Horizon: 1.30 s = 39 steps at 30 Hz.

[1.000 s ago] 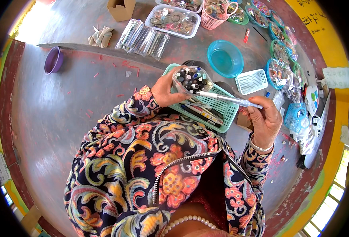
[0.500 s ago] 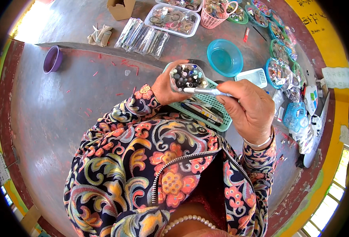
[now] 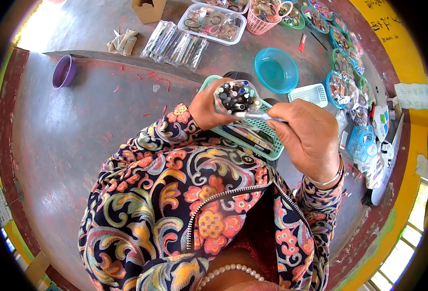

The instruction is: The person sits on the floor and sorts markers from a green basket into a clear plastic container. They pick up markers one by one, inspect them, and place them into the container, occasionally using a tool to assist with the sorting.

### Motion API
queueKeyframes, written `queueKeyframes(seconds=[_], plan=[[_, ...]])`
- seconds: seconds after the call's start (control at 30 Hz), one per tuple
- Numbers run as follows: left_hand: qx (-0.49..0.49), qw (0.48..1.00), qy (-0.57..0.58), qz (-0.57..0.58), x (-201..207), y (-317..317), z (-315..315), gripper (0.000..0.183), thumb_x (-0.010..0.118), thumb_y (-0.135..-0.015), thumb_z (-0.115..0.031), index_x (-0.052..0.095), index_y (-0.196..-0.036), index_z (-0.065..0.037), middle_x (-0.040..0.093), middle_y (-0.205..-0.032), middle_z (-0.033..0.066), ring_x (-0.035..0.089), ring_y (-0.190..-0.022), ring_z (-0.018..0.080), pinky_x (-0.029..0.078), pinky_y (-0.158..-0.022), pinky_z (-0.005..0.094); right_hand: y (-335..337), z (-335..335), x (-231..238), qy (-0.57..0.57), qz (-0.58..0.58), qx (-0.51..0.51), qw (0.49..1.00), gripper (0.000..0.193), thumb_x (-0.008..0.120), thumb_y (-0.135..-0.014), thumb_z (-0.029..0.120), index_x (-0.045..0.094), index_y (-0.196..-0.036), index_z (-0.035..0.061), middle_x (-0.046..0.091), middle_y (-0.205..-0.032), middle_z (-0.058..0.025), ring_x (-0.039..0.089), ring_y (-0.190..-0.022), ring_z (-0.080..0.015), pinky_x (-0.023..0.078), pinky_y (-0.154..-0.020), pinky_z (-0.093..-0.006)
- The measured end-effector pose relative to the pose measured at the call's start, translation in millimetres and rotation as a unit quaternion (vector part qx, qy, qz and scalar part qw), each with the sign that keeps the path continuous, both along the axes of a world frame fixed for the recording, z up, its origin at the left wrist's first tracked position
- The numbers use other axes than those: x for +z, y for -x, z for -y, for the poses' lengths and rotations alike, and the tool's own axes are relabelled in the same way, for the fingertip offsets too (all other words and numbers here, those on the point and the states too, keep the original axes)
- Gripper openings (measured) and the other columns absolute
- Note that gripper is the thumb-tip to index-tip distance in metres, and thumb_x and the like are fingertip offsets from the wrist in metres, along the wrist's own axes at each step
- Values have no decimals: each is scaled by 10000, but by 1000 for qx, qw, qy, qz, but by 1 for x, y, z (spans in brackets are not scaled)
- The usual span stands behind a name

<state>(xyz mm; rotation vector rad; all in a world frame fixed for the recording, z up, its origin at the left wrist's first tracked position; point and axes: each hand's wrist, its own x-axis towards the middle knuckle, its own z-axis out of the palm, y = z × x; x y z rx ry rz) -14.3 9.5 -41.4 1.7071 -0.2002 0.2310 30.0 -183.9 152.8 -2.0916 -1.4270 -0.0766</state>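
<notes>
My left hand (image 3: 209, 105) is wrapped round a clear plastic bag of pens (image 3: 234, 96), whose many dark, white and blue ends face up. In my right hand (image 3: 311, 133), a white pen (image 3: 253, 116) is pinched between thumb and forefinger. It points left, its tip at the near edge of the bag's mouth; whether they touch I cannot tell. Under both hands sits a mint-green slotted basket (image 3: 273, 154) with more loose pens (image 3: 250, 137) in it. The bag and my left hand hide part of the basket.
Ahead lie packed pens in clear sleeves (image 3: 174, 47), a white tray of bagged items (image 3: 213, 24) and a pink basket (image 3: 262, 17). A blue basin (image 3: 276, 71) and a white slotted basket (image 3: 308, 95) stand to the right. A purple bowl (image 3: 64, 72) is at the far left.
The bag and my left hand have shifted slightly right and nearer to me. My right hand has moved a little right and down, still pinching the white pen.
</notes>
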Motion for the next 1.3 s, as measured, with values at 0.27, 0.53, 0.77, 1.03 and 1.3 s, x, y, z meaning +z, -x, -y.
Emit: queueKeyframes(seconds=[0.27,0.53,0.77,1.03,1.3], plan=[[-34,999,1,-20,19,4,0,808,841,-663,-158,398,-1330,-45,566,-1174,111,574,-1081,195,466,-920,346,-1,-18,-28,31,26,39,998,263,706,-735,-8,611,-972,52,592,-769,-96,588,-670,-295,447,-547,-373],[-19,1000,-20,-13,18,3,-1,822,846,-654,-166,389,-1326,-42,602,-1135,141,618,-1029,212,500,-876,335,-15,-19,-71,30,19,53,998,252,663,-737,71,582,-975,89,561,-763,-85,592,-701,-299,463,-557,-400],[-1,1000,16,-26,11,2,1,823,850,-647,-154,396,-1324,-45,603,-1128,124,611,-1033,197,495,-880,328,-13,-17,-70,-6,-48,-7,999,310,687,-705,39,607,-1001,83,607,-843,-103,602,-748,-311,477,-591,-384],[-1,998,51,-21,8,1,1,812,846,-647,-127,402,-1321,-41,603,-1133,111,602,-1033,178,489,-887,326,-5,-15,-75,-85,100,4,991,258,694,-653,12,635,-902,50,613,-878,-72,606,-785,-280,496,-642,-361],[-7,997,72,-23,-4,-1,-2,815,832,-663,-117,382,-1338,-34,598,-1144,112,594,-1047,178,481,-901,329,-3,-20,-93,-71,83,-7,994,240,707,-691,42,646,-923,43,598,-907,-70,587,-825,-287,491,-706,-385]])
